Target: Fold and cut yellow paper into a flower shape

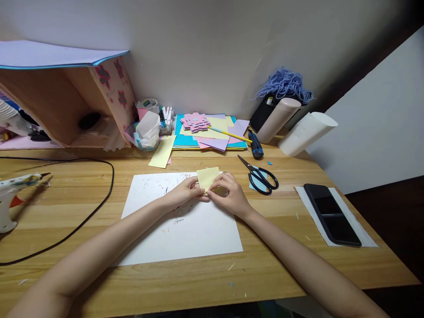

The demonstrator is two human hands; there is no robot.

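A small yellow piece of paper [208, 177] is held up over a white sheet [198, 238] marked with dots and smears of colour. My left hand [185, 193] grips its lower left side, the thumb lying near the bottom edge. On the other side my right hand [231, 194] pinches the lower right corner between thumb and fingertips. Both hands nearly meet below the paper. To the right, black-handled scissors [261, 176] lie partly over a light blue paper piece [257, 182].
At the back stands a paper stack [185, 140] with a pink layered paper flower [195, 122] and a pencil [232, 134]. A blue cutter [255, 145] is beside it. A phone [331, 214] lies right; a glue gun [16, 194] and black cable [99, 204] lie left.
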